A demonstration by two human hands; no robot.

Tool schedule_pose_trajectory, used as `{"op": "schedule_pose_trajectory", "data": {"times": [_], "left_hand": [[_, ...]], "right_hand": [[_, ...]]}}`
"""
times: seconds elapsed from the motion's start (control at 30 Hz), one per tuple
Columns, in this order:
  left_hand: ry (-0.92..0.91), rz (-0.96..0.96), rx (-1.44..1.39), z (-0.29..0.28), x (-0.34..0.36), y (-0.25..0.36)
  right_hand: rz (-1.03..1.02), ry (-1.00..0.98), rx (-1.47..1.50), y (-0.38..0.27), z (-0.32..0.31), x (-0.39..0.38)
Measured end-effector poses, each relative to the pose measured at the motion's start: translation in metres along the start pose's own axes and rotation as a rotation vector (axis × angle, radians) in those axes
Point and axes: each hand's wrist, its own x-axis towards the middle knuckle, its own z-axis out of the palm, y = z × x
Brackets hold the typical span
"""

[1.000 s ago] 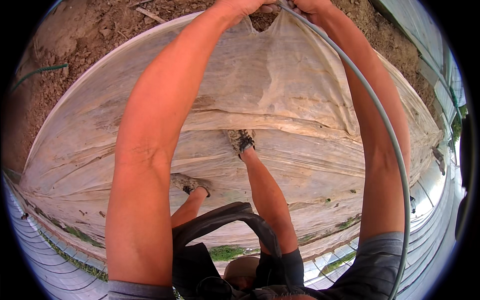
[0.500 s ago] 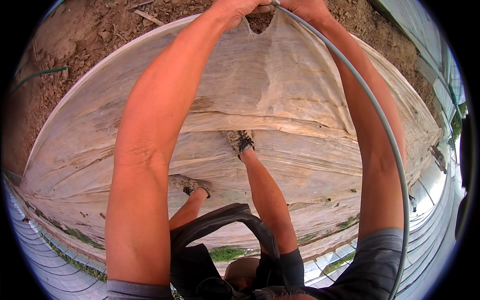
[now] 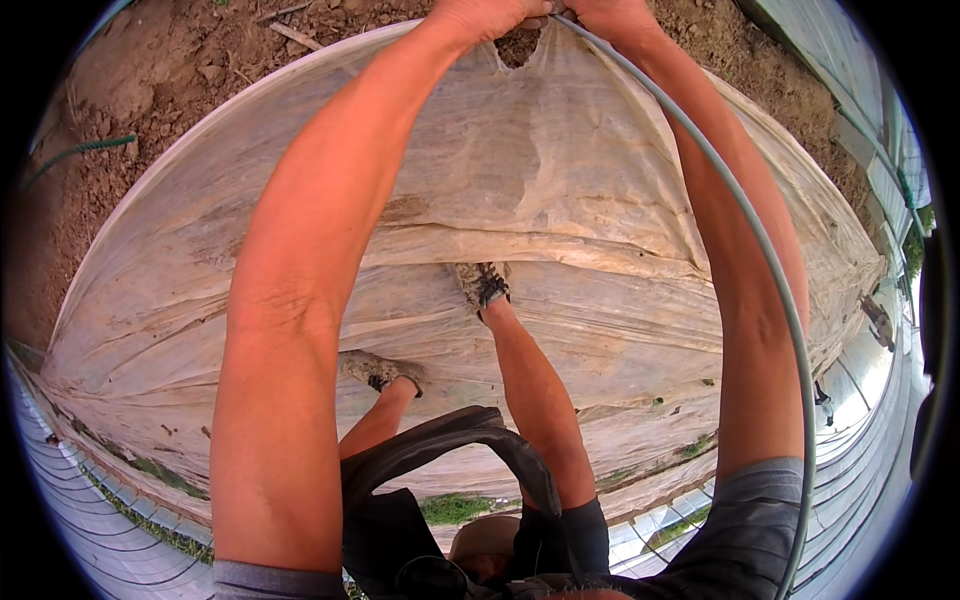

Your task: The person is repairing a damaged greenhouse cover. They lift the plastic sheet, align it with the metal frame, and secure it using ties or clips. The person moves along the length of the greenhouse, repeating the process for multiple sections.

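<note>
At the top centre my left hand (image 3: pixel 495 16) has its fingers curled round something at the junction of a grey cable or thin rod (image 3: pixel 745 200) and the top edge of a dirty translucent plastic sheet (image 3: pixel 530 170). My right hand (image 3: pixel 600 15) is closed right beside it on the grey cable, partly cut off by the frame edge. The cable arches down along my right arm to the bottom edge. Just below my hands the sheet has a torn or gathered gap showing soil (image 3: pixel 517 48). My shoes (image 3: pixel 480 285) stand on the wrinkled sheet.
Brown soil (image 3: pixel 130 190) with sticks (image 3: pixel 295 35) and a short green cord (image 3: pixel 100 145) lies beyond the sheet. Panelled translucent structures (image 3: pixel 880 180) run along the right and lower sides, with strips of grass (image 3: pixel 455 505). A black strap (image 3: pixel 480 430) hangs below my body.
My right hand has shifted slightly left, closer against my left hand, and both forearms have moved a little. The sheet and my feet look the same.
</note>
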Motion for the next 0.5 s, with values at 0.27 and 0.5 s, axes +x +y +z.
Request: {"op": "schedule_pose_trajectory", "data": {"times": [0.27,0.5], "left_hand": [[0.036,0.119,0.216,-0.003,0.000,0.007],[0.020,-0.014,0.208,-0.001,0.008,0.011]], "right_hand": [[0.194,-0.156,-0.133,-0.023,-0.007,0.007],[-0.160,0.012,-0.739,0.007,0.002,0.039]]}}
